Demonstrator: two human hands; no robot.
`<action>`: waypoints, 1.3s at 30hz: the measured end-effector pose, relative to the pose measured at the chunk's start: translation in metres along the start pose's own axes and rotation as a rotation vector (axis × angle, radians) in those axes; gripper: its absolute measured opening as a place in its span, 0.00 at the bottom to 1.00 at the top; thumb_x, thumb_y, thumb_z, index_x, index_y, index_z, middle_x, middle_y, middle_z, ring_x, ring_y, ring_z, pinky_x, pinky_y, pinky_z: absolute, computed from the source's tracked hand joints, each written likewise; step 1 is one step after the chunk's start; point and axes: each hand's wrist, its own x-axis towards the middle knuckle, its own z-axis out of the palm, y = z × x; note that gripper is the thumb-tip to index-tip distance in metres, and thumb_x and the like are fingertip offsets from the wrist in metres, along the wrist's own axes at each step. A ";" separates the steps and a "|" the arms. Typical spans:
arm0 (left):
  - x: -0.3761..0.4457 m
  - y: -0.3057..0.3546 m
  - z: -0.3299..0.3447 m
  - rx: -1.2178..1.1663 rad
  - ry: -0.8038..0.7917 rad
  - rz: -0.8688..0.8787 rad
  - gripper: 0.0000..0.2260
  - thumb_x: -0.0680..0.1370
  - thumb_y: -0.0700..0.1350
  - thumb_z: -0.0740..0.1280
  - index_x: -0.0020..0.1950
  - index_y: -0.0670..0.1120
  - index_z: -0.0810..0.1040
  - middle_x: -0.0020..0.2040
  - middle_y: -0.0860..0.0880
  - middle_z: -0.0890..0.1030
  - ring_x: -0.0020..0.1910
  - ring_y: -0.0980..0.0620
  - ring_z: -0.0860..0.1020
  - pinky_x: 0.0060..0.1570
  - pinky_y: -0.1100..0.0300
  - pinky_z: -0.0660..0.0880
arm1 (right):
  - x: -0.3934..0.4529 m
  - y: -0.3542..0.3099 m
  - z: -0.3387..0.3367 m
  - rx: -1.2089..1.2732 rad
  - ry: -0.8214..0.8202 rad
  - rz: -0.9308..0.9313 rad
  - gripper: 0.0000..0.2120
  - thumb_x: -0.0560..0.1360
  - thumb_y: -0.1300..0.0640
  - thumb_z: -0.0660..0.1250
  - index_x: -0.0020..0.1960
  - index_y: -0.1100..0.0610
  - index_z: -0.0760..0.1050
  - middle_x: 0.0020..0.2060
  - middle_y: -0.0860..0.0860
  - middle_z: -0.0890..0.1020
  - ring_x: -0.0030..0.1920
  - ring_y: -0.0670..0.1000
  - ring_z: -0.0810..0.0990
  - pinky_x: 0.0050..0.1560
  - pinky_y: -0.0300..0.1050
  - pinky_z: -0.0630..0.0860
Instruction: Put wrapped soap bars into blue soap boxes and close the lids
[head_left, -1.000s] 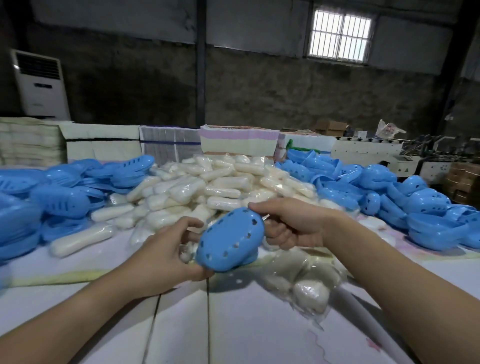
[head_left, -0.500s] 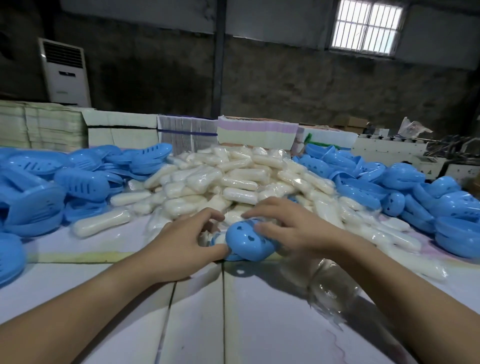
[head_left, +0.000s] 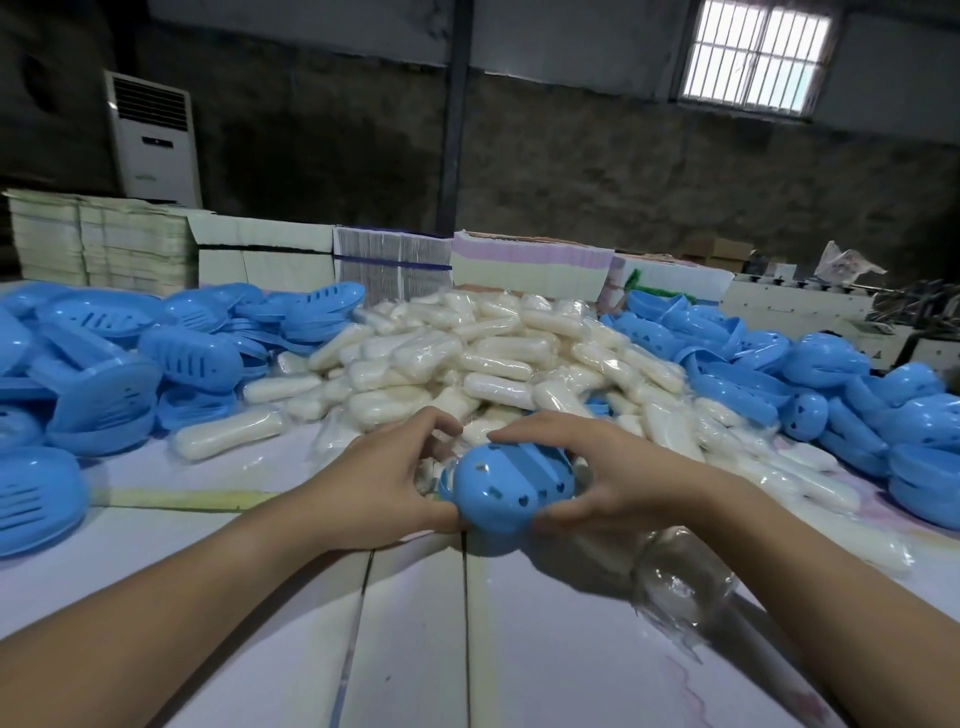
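A blue soap box (head_left: 511, 483) with holes in its domed lid lies at the front of the heap, held between both hands. My left hand (head_left: 379, 478) grips its left end with thumb under and fingers curled over the top. My right hand (head_left: 613, 467) grips the right end, fingers arched over the lid and thumb at the near edge. A big pile of wrapped soap bars (head_left: 467, 353) lies just behind. What is inside the box is hidden.
Heaps of blue soap boxes lie on the left (head_left: 104, 364) and on the right (head_left: 831, 384). Stacked cartons (head_left: 260, 254) line the table's far edge. Loose clear wrapping (head_left: 680, 577) lies under my right wrist. A white table (head_left: 405, 649) spreads in front.
The box has come down from mid-air to the front of the soap pile. Both hands have closed in around it, and the view has shifted.
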 end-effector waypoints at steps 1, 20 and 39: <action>0.001 -0.001 -0.001 -0.016 0.002 -0.009 0.33 0.58 0.63 0.76 0.60 0.63 0.69 0.54 0.61 0.79 0.54 0.57 0.79 0.57 0.54 0.77 | 0.000 0.001 0.000 0.043 0.040 0.017 0.30 0.68 0.44 0.75 0.66 0.32 0.67 0.61 0.30 0.71 0.62 0.33 0.69 0.58 0.25 0.65; 0.003 0.001 -0.002 0.036 0.009 0.013 0.30 0.67 0.54 0.81 0.65 0.60 0.72 0.58 0.58 0.79 0.57 0.55 0.77 0.58 0.52 0.77 | 0.017 0.007 0.003 0.082 -0.047 0.117 0.32 0.67 0.38 0.70 0.70 0.35 0.67 0.58 0.26 0.71 0.58 0.31 0.71 0.54 0.27 0.68; 0.001 -0.001 0.004 0.317 0.187 0.310 0.22 0.75 0.56 0.73 0.68 0.59 0.71 0.59 0.61 0.77 0.57 0.56 0.72 0.54 0.54 0.73 | 0.013 0.005 0.013 0.233 0.022 0.151 0.27 0.70 0.31 0.64 0.67 0.32 0.69 0.56 0.34 0.78 0.56 0.37 0.77 0.60 0.39 0.74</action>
